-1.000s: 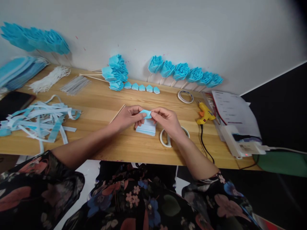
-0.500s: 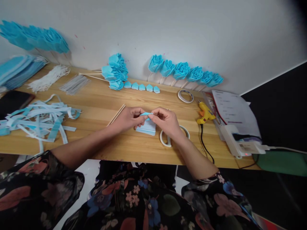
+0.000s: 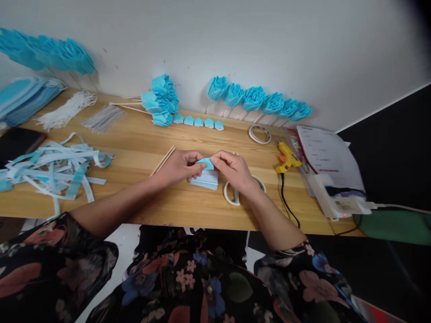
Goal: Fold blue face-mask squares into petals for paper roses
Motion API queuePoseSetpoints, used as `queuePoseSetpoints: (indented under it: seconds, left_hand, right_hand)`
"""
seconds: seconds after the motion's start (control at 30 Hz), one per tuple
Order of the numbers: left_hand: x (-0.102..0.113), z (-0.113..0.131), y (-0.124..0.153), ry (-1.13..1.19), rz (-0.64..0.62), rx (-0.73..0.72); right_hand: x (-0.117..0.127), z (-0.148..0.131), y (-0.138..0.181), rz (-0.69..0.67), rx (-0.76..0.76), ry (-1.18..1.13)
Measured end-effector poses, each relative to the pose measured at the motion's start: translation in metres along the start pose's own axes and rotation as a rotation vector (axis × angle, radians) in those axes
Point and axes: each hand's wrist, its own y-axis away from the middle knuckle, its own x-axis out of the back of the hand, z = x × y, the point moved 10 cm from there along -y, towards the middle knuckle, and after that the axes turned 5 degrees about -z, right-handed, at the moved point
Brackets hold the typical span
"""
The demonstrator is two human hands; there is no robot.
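My left hand [image 3: 178,166] and my right hand [image 3: 234,170] meet over the middle of the wooden table [image 3: 141,148]. Both pinch a small folded light-blue piece [image 3: 206,163] between thumbs and fingertips. Directly beneath it lies a small stack of light-blue squares [image 3: 205,180]. A pair of white-handled scissors [image 3: 232,197] rests under my right wrist. Two thin wooden sticks [image 3: 164,159] lie just left of my left hand.
Blue fabric roses [image 3: 259,99] line the wall, with a bunch [image 3: 161,99] and small folded petals [image 3: 198,122] nearby. Cut blue strips [image 3: 54,168] lie at left. A tape roll [image 3: 260,133], yellow glue gun [image 3: 286,159], papers [image 3: 323,154] and a power strip [image 3: 332,204] sit at right.
The folded blue piece has been pressed flatter and lowered slightly towards the stack; both hands stay almost in place, fingers working it.
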Motion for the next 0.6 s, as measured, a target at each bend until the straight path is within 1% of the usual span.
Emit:
queuePoseSetpoints:
  seconds: [0.27, 0.33, 0.5, 0.6]
  left_hand:
    - [-0.0009, -0.0027, -0.0017, 0.045, -0.009, -0.004]
    - [-0.0001, -0.0029, -0.0023, 0.055, -0.004, -0.003]
    - [0.0042, -0.0013, -0.002, 0.084, 0.032, 0.002]
    - [0.0043, -0.0001, -0.0019, 0.085, 0.034, -0.002]
  right_hand:
    - [-0.0015, -0.0034, 0.0018, 0.035, 0.022, 0.043]
    - [-0.0024, -0.002, 0.0015, 0.02, 0.016, 0.008]
    - [-0.0014, 0.0021, 0.0001, -0.011, -0.024, -0.182]
    - [-0.0021, 0.0034, -0.0001, -0.02, -0.048, -0.178]
